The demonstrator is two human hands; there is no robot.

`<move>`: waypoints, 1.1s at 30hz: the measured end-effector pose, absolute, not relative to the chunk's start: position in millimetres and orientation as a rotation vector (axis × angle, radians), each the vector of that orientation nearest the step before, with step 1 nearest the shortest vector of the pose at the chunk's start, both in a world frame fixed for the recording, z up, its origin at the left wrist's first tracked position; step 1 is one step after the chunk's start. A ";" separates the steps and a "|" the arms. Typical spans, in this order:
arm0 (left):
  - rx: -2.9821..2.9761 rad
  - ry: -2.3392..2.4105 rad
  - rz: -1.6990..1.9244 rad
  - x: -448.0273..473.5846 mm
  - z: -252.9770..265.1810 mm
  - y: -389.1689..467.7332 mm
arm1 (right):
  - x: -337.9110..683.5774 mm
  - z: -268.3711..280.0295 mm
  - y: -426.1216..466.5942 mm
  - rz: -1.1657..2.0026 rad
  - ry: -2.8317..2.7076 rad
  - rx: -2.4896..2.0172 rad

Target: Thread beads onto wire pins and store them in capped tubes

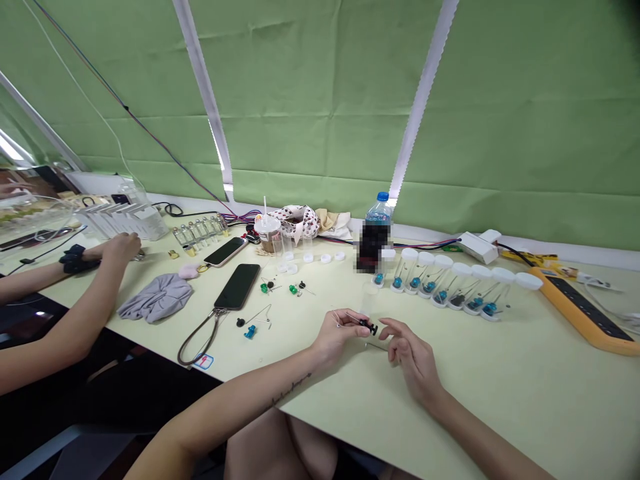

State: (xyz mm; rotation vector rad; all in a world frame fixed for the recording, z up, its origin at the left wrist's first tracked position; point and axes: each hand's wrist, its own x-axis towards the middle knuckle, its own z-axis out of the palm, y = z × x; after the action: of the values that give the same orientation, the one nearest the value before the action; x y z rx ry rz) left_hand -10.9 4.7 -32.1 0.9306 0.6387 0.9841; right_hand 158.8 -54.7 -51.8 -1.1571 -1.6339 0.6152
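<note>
My left hand (334, 339) pinches a small black plastic part (371, 327) with thin metal wire sticking out beside the fingers. Just to its right is my right hand (413, 360), fingers bent and apart, with nothing visible in them. A clear tube (369, 301) stands right behind the black part. To the left lie a blue part (250, 331), a small black piece (241, 322) and a bent wire (263, 313). Farther back are two green parts (264, 288) (293, 289), each with black bits and wire next to it.
White-capped clear tubes (435, 267) with mostly blue parts stand in a row at right, by an orange power strip (583, 310). A bottle (379, 217), a drink cup (269, 230), loose caps (309, 257) and two phones (238, 287) (226, 251) are behind. A co-worker's arm (85, 307) reaches in at left.
</note>
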 end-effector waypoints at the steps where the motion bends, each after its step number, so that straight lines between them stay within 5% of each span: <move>1: 0.932 0.636 0.983 -11.0 -31.9 4.7 | 158.9 -52.2 -54.8 0.607 -1.645 -1.142; 33: 1.038 0.618 0.934 -12.3 -33.8 4.2 | 155.3 -58.5 -51.2 0.291 -1.893 -1.222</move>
State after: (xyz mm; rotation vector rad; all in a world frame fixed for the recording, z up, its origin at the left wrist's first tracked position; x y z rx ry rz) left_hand -12.3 4.2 -33.8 1.0378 0.6176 0.9338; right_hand 155.3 -51.2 -58.5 -1.2225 -1.8928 0.2914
